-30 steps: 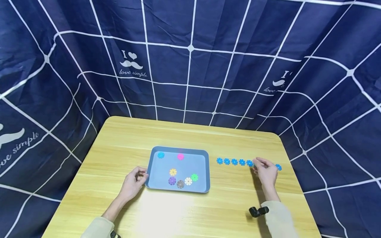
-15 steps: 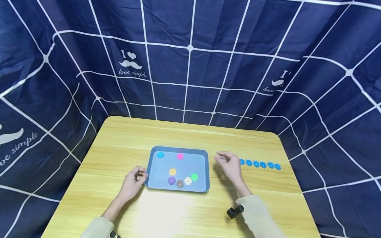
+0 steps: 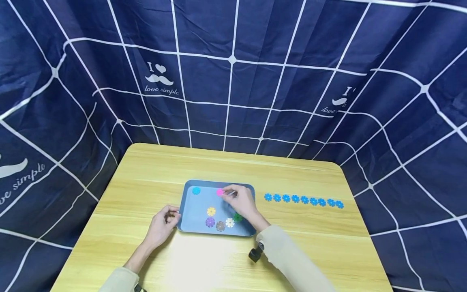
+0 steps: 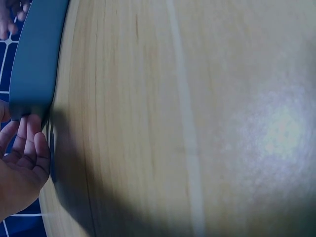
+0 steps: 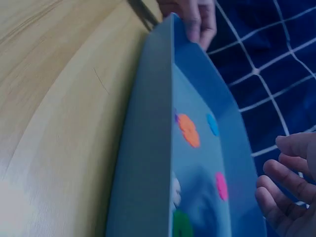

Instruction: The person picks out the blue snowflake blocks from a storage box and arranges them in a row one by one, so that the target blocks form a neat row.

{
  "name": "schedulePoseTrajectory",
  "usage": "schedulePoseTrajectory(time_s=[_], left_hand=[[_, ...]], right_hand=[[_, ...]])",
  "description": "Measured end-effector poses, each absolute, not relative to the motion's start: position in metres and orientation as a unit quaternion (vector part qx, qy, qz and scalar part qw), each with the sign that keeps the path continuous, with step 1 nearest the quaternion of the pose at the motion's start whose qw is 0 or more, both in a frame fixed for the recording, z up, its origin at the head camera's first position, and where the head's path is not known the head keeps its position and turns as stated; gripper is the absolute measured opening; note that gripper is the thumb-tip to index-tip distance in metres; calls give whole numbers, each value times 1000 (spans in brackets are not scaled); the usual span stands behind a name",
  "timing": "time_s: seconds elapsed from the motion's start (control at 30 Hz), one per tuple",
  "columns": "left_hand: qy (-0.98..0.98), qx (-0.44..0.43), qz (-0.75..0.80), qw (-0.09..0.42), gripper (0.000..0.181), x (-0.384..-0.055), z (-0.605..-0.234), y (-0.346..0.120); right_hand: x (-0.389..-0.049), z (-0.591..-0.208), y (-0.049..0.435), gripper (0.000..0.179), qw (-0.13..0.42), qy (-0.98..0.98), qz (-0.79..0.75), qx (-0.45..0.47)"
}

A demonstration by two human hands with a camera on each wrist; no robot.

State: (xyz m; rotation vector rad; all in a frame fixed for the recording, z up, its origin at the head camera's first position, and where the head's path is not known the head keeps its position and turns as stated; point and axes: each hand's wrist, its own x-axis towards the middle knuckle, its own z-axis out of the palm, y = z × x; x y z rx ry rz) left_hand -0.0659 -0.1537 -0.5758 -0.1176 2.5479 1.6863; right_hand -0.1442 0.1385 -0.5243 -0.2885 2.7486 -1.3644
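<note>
A grey-blue tray (image 3: 193,209) lies on the table with several snowflake discs inside. My left hand (image 3: 161,226) pinches the tray's left rim, thumb inside the wall and fingers outside. Over the tray hovers my right hand (image 3: 243,202), its fingertips by the pink snowflake disc (image 3: 219,192). In the right wrist view the right hand's loosely bent fingers (image 5: 284,180) stand apart from the pink disc (image 5: 221,186). Also inside are light blue (image 3: 196,190), yellow (image 3: 211,211), purple (image 3: 210,222), brown (image 3: 220,226), white (image 3: 230,222) and partly shaded green (image 3: 238,218) discs.
Right of the tray, several blue snowflake discs (image 3: 295,198) form a row on the wooden table (image 3: 292,243). Two at the right end nearly touch. A dark blue curtain (image 3: 233,101) with white lines surrounds the table's back and sides.
My right hand has moved left from the blue row, past its left end, to above the tray near the pink disc. The left hand stays on the rim.
</note>
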Motion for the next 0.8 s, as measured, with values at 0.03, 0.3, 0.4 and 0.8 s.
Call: schedulePoseTrajectory(time_s=[0.03, 0.3, 0.4, 0.8], left_hand=[[833, -37, 551, 42, 21, -66, -576, -154], [831, -34, 554, 37, 21, -66, -575, -153], [833, -33, 551, 32, 21, -66, -575, -153], [830, -34, 555, 38, 21, -66, -574, -153]], right_hand=[[-145, -525, 134, 22, 36, 891, -441, -100], [-153, -534, 96, 24, 58, 896, -417, -142], [-157, -537, 82, 24, 66, 899, -410, -137], [-171, -548, 52, 29, 72, 925, -358, -107]])
